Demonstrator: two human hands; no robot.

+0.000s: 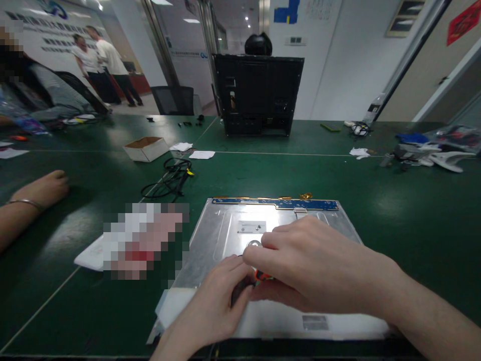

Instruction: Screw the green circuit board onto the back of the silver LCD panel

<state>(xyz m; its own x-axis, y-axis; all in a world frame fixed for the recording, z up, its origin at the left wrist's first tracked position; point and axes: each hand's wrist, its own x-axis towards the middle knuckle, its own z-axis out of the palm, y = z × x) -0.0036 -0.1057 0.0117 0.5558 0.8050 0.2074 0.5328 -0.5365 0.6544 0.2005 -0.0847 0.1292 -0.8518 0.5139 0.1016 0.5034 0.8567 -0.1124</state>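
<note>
A silver metal display panel (205, 240) lies flat on the table in front of me, with a narrow blue circuit board (255, 202) along its far edge. Over the panel's middle my two hands meet. My right hand (311, 265) is closed, its fingers curled round a small orange-and-black object (262, 275) that is mostly hidden. Beside it, my left hand (221, 296) has thumb and fingers closed in against the same spot; what they grip is covered. A round shiny part (254, 244) shows just beyond my fingertips. A white strip (278, 321) covers the near side of the panel.
Left of the panel are a blurred-out packet (146, 240) and a coiled black cable (169, 178). Another person's forearm (35, 193) rests farther left. Behind stand an open white box (146, 149) and a black monitor-like housing (259, 95). Plastic-wrapped items (436, 150) lie right.
</note>
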